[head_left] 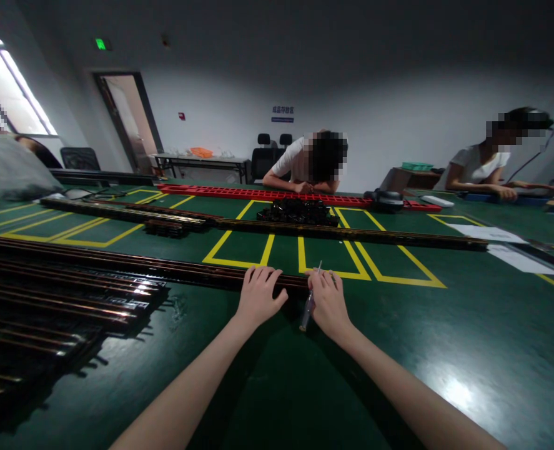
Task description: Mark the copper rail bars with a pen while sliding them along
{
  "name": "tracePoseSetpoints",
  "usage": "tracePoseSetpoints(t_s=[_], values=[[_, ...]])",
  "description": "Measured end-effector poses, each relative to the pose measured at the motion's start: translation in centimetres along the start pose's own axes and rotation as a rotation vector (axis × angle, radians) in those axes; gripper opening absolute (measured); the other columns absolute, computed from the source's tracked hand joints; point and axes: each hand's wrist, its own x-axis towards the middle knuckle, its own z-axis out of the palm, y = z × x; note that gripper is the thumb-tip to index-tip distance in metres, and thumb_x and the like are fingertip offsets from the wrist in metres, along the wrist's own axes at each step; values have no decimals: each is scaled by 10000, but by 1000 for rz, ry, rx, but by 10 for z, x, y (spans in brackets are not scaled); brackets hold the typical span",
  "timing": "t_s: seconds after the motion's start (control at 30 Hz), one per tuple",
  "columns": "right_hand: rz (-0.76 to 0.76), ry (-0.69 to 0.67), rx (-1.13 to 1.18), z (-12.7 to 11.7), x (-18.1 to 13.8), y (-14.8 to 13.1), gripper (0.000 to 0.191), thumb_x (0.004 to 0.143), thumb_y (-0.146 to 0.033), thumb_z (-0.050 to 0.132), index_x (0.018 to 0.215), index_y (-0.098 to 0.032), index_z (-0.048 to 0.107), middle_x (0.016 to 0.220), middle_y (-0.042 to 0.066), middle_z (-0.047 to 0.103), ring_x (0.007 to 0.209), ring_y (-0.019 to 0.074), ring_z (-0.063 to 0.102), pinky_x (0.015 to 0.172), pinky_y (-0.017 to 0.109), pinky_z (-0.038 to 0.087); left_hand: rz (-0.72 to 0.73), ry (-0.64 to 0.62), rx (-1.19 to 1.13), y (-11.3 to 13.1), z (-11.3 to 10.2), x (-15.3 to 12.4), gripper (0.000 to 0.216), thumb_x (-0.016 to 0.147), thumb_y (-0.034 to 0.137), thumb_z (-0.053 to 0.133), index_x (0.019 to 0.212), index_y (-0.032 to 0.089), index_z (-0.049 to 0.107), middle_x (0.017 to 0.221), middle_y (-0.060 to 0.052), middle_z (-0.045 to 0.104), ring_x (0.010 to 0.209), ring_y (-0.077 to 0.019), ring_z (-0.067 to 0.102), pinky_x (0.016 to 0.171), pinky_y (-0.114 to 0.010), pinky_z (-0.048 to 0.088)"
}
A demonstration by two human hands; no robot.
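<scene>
A long dark strip with copper-coloured rails (202, 270) runs across the table from the left to my hands. My left hand (259, 294) grips it near its right end, fingers over the far side and thumb on the near side. My right hand (327, 300) is closed on a screwdriver (307, 312) with a greyish see-through handle. Its thin shaft points up and away past my fingers, and the handle end sticks out toward me. The fingertips of that hand lie by the strip's right end, partly hiding it.
Stacked dark strips (70, 294) lie at left. Another long strip (351, 233) crosses farther back, near a heap of black parts (298, 212) and a red slotted rail (239, 192). White papers (485, 233) lie at right. Co-workers (300, 165) sit across the table.
</scene>
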Motion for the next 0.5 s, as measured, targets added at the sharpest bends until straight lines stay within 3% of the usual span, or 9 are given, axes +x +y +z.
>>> tracePoseSetpoints(t_s=[0.13,0.27,0.5], values=[[57,7,-19,-1,-2,2,262,706,18,419,836,-206,456,1049,107,651,1113,272,551,1046,528,263,-12,-5,11,0,-1,0,358,843,340,463,1121,167,608,1122,-85,643,1091,-248,544,1041,-469,333],[-23,-28,53,0,-4,3,246,709,-6,439,851,-205,468,1088,105,646,1140,260,542,1074,522,249,-40,-20,29,-1,0,0,356,851,332,439,1122,178,610,1129,-86,642,1099,-248,547,1053,-479,326],[-29,-40,112,4,-3,5,205,737,-41,453,853,-210,453,1039,116,652,1023,266,600,1028,549,323,-52,-41,17,-1,0,-1,367,846,290,420,1145,168,596,1148,-94,633,1111,-247,541,1064,-493,313]])
